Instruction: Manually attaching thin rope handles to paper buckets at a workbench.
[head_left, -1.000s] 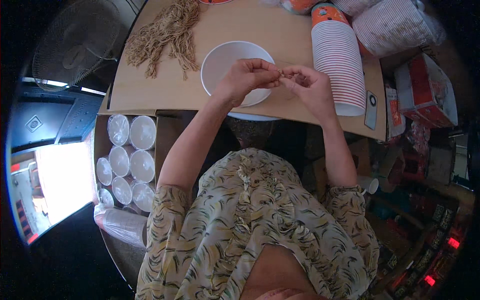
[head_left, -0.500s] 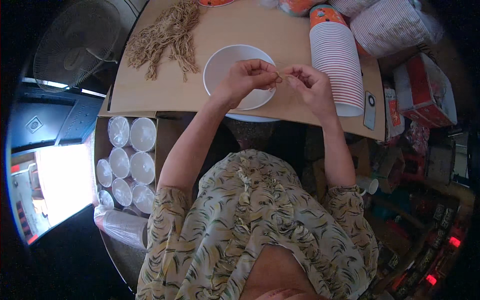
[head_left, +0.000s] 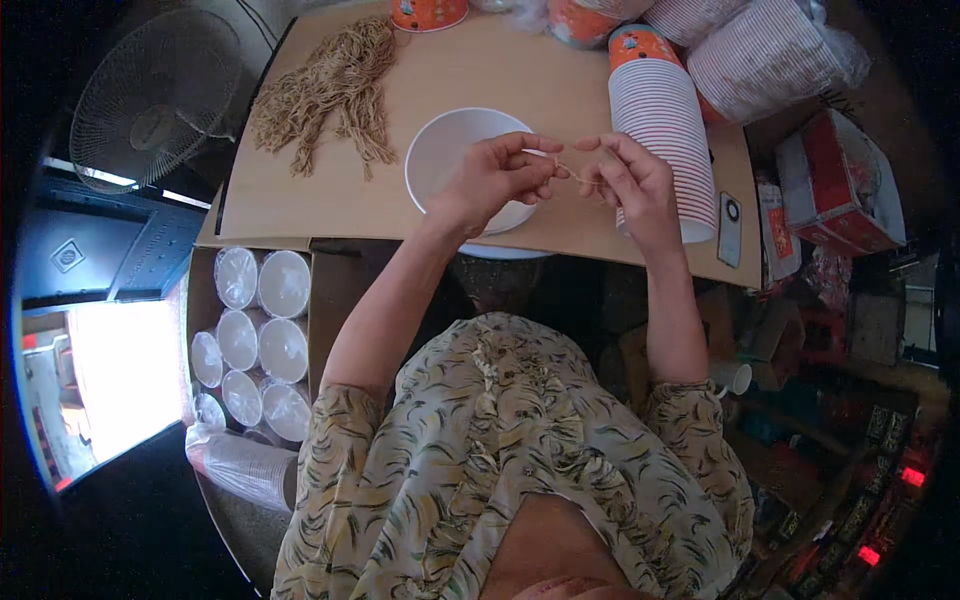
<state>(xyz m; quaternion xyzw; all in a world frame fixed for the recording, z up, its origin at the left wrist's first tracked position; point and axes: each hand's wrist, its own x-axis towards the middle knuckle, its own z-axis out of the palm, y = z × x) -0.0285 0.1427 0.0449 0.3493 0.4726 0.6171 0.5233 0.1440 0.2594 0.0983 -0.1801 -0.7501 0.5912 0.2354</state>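
A thin tan string [head_left: 572, 175] runs in a short span between my two hands, above the table's near edge. My left hand [head_left: 492, 182] is closed on one end, thumb and fingers pinched together, just over the rim of a wide white bowl [head_left: 432, 150]. Opposite it, my right hand [head_left: 638, 186] has its fingers curled round the other end, with the index finger raised. The string's ends are partly hidden by my fingers. A loose bundle of similar tan strings [head_left: 325, 95] lies at the far left of the table.
A long stack of nested paper buckets [head_left: 660, 130] lies on the right, beside a phone [head_left: 730, 230]. Wrapped stacks [head_left: 765, 65] sit behind it. A box of wrapped cups [head_left: 283, 350] stands at lower left, near a fan [head_left: 150, 125]. A red-and-white carton [head_left: 835, 180] is at right.
My hands have moved slightly apart, and the string now shows between them. The right index finger has lifted from its pinch. The whole view has shifted a little.
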